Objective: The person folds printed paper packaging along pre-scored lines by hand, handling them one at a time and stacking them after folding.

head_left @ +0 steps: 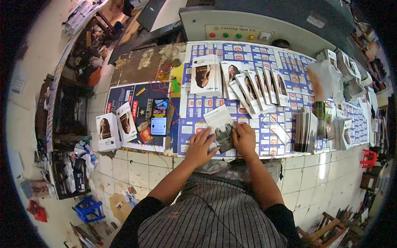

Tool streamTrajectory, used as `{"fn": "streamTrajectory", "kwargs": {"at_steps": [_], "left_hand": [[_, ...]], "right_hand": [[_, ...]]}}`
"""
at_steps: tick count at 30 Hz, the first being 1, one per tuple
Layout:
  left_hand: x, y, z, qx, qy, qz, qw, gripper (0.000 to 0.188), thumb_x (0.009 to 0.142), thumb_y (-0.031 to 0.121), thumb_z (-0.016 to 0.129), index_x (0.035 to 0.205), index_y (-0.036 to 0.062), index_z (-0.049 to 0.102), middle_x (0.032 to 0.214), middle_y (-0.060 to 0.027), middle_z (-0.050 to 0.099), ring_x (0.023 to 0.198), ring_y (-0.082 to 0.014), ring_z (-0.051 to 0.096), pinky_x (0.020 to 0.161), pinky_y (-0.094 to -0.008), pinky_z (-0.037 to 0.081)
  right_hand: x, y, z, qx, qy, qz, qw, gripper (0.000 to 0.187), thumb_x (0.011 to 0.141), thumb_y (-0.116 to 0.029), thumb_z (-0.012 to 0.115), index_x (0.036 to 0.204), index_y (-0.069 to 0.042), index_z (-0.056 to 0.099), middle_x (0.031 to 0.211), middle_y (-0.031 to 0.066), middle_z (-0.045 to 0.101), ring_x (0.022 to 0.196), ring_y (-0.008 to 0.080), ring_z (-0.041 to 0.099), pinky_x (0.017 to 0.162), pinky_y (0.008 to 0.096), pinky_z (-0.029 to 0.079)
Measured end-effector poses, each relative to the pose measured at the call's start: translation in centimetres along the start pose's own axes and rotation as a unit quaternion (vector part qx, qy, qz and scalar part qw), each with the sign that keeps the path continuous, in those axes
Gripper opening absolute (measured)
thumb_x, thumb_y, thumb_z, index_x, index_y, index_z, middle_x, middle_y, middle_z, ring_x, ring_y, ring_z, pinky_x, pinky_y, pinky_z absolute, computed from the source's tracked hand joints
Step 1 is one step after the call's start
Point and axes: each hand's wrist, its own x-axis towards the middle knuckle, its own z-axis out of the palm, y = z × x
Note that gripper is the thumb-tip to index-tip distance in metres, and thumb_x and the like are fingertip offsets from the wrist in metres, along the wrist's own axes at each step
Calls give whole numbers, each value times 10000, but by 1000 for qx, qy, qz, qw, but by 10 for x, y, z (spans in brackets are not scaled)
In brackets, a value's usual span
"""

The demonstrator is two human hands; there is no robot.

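Note:
In front of me on the table lies a folded-flat printed carton (220,120), white at the top with a dark grey picture below. My left hand (200,145) rests at its left edge, fingers stretched and thumb apart, touching the card. At the right edge, my right hand (245,139) has its fingers bent and pinched on the carton. Beyond my hands a fanned row of white cartons (250,89) with a dark picture overlaps across the table. A stack of similar cartons (203,76) sits at that row's left end.
Two cartons (108,131) stand at the table's left end, near a lit phone (159,118). Bundles of flat cartons (305,130) stand on the right, with a plastic bag (328,78) behind them. A grey machine panel (240,29) borders the far side. A blue stool (89,209) is on the floor.

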Motion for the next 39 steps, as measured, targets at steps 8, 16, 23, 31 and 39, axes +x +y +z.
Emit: {"fn": "streamTrajectory", "kwargs": {"at_steps": [8, 16, 23, 31, 39], "left_hand": [[-2, 3, 1, 18, 31, -9, 999, 550, 902, 440, 642, 1297, 62, 583, 1517, -174, 403, 1369, -339, 407, 1088, -526, 313], [-1, 6, -4, 33, 26, -10, 999, 544, 906, 437, 636, 1311, 78, 585, 1526, -165, 394, 1390, -366, 375, 1088, -529, 307], [5, 3, 0, 28, 43, -12, 999, 534, 903, 440, 632, 1320, 107, 589, 1548, -175, 364, 1407, -366, 354, 1091, -525, 305], [5, 5, 1, 46, 70, 9, 996, 493, 920, 424, 601, 1292, 100, 605, 1515, -180, 404, 1391, -338, 376, 1066, -506, 323], [0, 9, -1, 53, 58, 6, 997, 533, 898, 448, 622, 1313, 116, 586, 1504, -170, 419, 1389, -342, 373, 1090, -523, 310]], "right_hand": [[-2, -9, -4, -20, 46, -43, 998, 335, 836, -166, 714, 1154, -68, 680, 927, 128, 626, 884, 310, 620, 734, 430, 461], [-2, 4, 2, 1, 23, -31, 999, 327, 841, -183, 722, 1148, -85, 674, 876, 109, 632, 875, 310, 617, 768, 435, 470], [0, 8, 2, 19, -1, 6, 1000, 286, 866, -203, 688, 1132, -97, 682, 1026, 163, 684, 1012, 359, 631, 841, 470, 466], [1, 6, -3, 42, -10, 29, 999, 313, 858, -228, 703, 1133, -80, 687, 1050, 148, 688, 1027, 341, 635, 845, 468, 481], [-7, 6, 0, 64, -8, 57, 996, 342, 831, -245, 741, 1133, -92, 693, 920, 116, 702, 896, 321, 649, 828, 434, 485]]}}
